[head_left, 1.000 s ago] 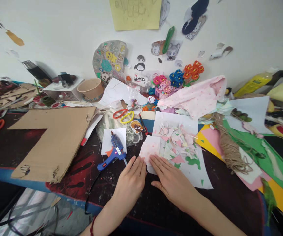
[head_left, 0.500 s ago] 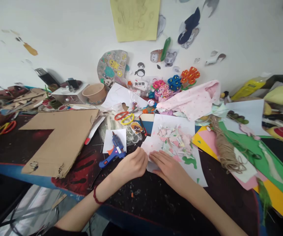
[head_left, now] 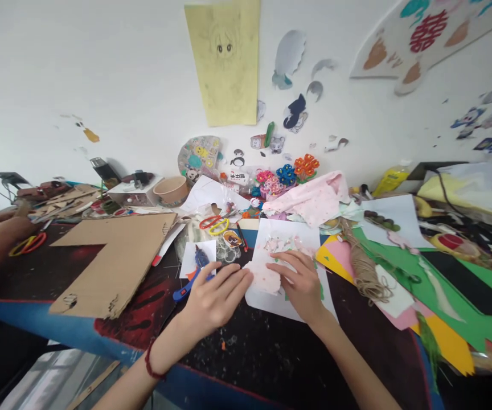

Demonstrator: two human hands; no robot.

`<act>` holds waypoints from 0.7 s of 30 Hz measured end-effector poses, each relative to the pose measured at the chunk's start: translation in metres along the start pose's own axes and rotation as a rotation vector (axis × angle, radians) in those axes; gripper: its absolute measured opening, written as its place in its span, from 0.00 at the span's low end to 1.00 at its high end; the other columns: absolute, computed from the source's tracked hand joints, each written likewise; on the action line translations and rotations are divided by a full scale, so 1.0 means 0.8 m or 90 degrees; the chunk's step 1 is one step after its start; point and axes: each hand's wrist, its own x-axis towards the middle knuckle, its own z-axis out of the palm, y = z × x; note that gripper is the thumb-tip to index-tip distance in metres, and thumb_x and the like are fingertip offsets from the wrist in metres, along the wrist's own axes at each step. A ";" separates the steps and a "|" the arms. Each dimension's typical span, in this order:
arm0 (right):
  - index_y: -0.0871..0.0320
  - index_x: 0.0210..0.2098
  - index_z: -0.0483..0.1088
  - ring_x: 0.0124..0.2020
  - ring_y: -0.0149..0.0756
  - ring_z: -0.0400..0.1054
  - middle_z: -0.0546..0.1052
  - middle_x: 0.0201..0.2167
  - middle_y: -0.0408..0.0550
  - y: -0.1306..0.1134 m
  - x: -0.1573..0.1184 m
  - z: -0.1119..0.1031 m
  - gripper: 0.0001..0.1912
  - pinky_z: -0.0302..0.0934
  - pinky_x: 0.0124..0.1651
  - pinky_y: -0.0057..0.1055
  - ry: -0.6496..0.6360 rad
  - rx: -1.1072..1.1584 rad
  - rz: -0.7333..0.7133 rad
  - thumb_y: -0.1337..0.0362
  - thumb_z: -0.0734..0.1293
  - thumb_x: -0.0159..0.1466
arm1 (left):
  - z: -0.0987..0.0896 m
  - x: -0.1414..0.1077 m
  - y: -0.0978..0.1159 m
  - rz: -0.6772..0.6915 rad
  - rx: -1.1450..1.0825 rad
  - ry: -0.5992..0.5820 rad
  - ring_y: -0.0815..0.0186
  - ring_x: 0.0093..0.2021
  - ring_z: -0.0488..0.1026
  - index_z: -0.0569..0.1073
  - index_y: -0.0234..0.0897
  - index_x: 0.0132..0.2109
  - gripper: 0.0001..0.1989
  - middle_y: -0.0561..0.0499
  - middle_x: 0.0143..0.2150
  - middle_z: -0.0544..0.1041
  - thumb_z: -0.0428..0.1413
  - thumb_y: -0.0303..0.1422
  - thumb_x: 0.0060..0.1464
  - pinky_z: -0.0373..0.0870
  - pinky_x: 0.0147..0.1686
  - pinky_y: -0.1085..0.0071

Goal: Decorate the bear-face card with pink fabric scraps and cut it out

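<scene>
Support evenly, without creasing, the pink spotted piece (head_left: 264,277) over the left edge of the white sheet (head_left: 268,303), back from the front edge of the table (head_left: 267,359), with left hand (head_left: 217,293) fingers together, right hand (head_left: 303,282) fingers slightly spread, pinch impossible to tell.

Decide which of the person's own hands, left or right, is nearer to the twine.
Right. The right hand is to the left of the twine, over the white sheet; the left hand is farther left, beyond the pink piece.
</scene>
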 end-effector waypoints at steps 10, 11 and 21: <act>0.59 0.24 0.72 0.29 0.34 0.66 0.74 0.25 0.43 -0.005 0.042 -0.054 0.16 0.61 0.34 0.31 -0.084 0.320 0.326 0.53 0.71 0.60 | 0.019 0.127 -0.033 -0.430 -0.476 0.067 0.67 0.32 0.73 0.78 0.35 0.35 0.05 0.52 0.31 0.80 0.60 0.33 0.54 0.67 0.36 0.70; 0.59 0.22 0.70 0.26 0.32 0.64 0.72 0.22 0.42 -0.002 0.045 -0.057 0.18 0.60 0.31 0.30 -0.086 0.339 0.352 0.52 0.72 0.59 | 0.026 0.135 -0.035 -0.450 -0.521 0.068 0.67 0.31 0.73 0.78 0.34 0.34 0.06 0.52 0.30 0.79 0.61 0.33 0.53 0.67 0.35 0.71; 0.59 0.29 0.76 0.31 0.38 0.73 0.79 0.28 0.46 0.026 0.109 -0.080 0.14 0.67 0.35 0.32 0.013 0.411 0.395 0.53 0.75 0.55 | 0.066 0.206 -0.041 -0.478 -0.913 0.008 0.62 0.38 0.79 0.79 0.30 0.44 0.17 0.43 0.41 0.82 0.63 0.39 0.51 0.75 0.37 0.69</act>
